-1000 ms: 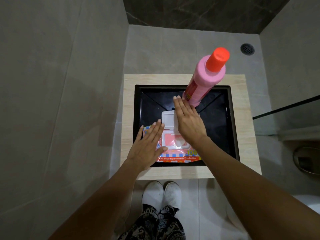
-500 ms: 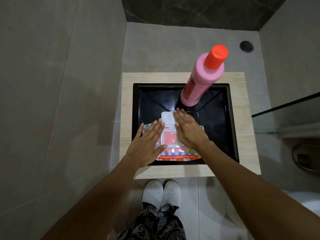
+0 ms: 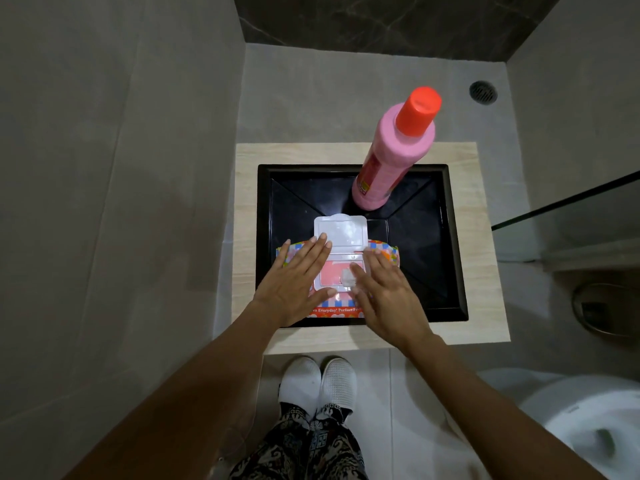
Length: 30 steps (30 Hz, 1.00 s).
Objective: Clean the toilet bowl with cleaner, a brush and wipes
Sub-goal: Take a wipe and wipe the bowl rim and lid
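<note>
1. Two hands lie flat on the wet-wipes pack (image 3: pixel 379 246) at centre frame: the left hand (image 3: pixel 294 284) with straight fingers, the right hand (image 3: pixel 388 296) likewise, holding nothing.
2. The pack's white lid (image 3: pixel 341 230) is flipped open inside the black tray (image 3: pixel 453 244).
3. The pink cleaner bottle (image 3: pixel 394 157) stands upright behind it.
4. The toilet bowl (image 3: pixel 588 427) sits at lower right.

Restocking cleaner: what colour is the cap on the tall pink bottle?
Orange-red cap on the tall pink plastic bottle, clearest in the head view.

Glossy black tray (image 3: pixel 450 237), seemingly plastic, on matt wood-look top (image 3: pixel 481 271).
</note>
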Tool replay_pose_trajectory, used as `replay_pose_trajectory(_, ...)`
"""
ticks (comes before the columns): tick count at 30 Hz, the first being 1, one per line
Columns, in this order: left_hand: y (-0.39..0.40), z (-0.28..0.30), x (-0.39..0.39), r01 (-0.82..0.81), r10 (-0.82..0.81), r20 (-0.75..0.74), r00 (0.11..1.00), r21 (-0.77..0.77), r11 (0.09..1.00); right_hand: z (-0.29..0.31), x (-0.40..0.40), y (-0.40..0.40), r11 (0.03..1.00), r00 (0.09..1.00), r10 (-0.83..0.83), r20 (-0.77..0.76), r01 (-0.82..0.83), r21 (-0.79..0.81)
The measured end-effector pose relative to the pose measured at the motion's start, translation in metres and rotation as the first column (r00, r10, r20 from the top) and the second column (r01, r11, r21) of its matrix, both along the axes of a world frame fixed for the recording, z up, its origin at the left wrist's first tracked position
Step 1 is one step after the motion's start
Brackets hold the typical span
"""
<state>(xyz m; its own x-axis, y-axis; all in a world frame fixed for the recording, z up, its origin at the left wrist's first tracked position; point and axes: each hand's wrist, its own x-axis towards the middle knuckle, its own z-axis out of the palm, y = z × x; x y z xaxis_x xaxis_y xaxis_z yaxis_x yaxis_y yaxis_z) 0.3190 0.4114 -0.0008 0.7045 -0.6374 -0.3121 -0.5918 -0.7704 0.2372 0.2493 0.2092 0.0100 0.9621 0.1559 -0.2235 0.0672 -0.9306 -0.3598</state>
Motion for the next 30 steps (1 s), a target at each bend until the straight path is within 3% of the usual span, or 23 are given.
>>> replay_pose_trajectory(11, -0.004, 0.001, 0.001, -0.004, 0.006, -0.020, 1.000, 0.071, 0.997, -0.008, 0.011, 0.007, 0.996, 0.972, -0.086, 0.219, 0.093, -0.019)
replay_pose_trajectory(23, -0.007, 0.001, -0.001, -0.019, 0.022, -0.022, 1.000, 0.091, 0.996, 0.020, 0.023, 0.008, 0.934, 0.869, -0.344, 0.356, 0.278, 0.224)
replay_pose_trajectory(26, -0.007, 0.002, -0.002, -0.018, 0.018, 0.008, 1.000, 0.097, 0.995, 0.036, 0.033, 0.002, 0.905, 0.804, -0.416, 0.425, 0.320, 0.281)
replay_pose_trajectory(30, -0.009, 0.004, -0.003, -0.025, 0.024, 0.005, 1.000, 0.107, 0.994, 0.055, 0.050, -0.015, 0.918, 0.754, -0.395, 0.525, 0.314, 0.240)
